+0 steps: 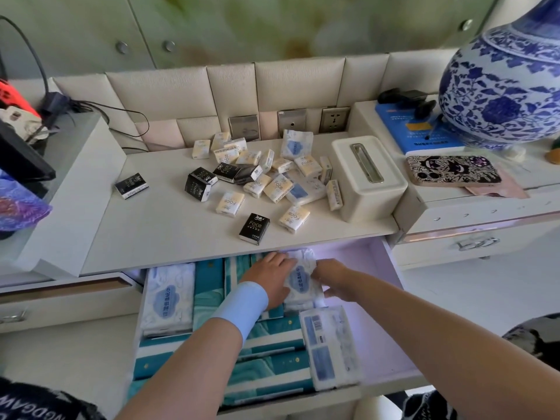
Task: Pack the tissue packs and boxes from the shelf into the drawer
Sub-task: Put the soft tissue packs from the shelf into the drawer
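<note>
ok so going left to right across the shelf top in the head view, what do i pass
lone black tissue pack → heap of small tissue packs → white tissue dispenser → blue and white vase

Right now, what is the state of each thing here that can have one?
drawer, open, partly packed.
white tissue pack, in the drawer, held.
left hand, holds the pack's left edge.
right hand, holds its right edge.
small packs, loose on the shelf.
side drawer, shut.
</note>
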Demonstrator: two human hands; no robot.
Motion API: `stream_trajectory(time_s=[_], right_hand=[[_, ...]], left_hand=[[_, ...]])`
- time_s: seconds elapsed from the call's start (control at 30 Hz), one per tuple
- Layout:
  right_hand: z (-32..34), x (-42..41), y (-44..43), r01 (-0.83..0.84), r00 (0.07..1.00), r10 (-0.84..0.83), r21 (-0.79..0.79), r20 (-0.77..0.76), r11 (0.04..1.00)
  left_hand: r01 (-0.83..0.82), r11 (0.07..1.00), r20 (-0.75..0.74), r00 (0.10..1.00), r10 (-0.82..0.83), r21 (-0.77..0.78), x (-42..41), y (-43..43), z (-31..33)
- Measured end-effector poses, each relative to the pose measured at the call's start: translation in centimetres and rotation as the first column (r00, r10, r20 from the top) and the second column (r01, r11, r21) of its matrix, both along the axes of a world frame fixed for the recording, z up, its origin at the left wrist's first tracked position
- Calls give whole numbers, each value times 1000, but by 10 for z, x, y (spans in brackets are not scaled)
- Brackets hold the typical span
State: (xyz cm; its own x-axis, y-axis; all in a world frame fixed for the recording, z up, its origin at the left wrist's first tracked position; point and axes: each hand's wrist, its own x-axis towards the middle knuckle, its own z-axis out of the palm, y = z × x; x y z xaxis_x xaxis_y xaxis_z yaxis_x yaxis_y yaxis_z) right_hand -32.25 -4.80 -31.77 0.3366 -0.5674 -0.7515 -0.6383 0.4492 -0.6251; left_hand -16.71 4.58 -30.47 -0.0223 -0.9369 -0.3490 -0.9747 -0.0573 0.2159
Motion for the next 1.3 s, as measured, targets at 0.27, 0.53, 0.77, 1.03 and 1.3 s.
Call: stream_trajectory(time_s=[0.27,0.53,0.77,1.03,1.3], right_hand=[[8,1,4,-148,955,161,70,-251,986],[9,0,4,-303,899,280,-16,-338,953],[11,-5,12,-332,887,336,67,-316,941],[-4,1,2,-172,939,136,-89,-316,981],[3,14,5,-40,999,40,83,-2,996]], left_hand=[[121,990,173,976,-133,78,-4,-1,-6],[156,987,366,922,-131,-40,-16,0,-18],[101,991,292,954,-71,-88,-16,-16,-23],[101,995,48,994,-100,-15,7,-9,-13],[72,997,15,997,-71,-30,14,5,-10]])
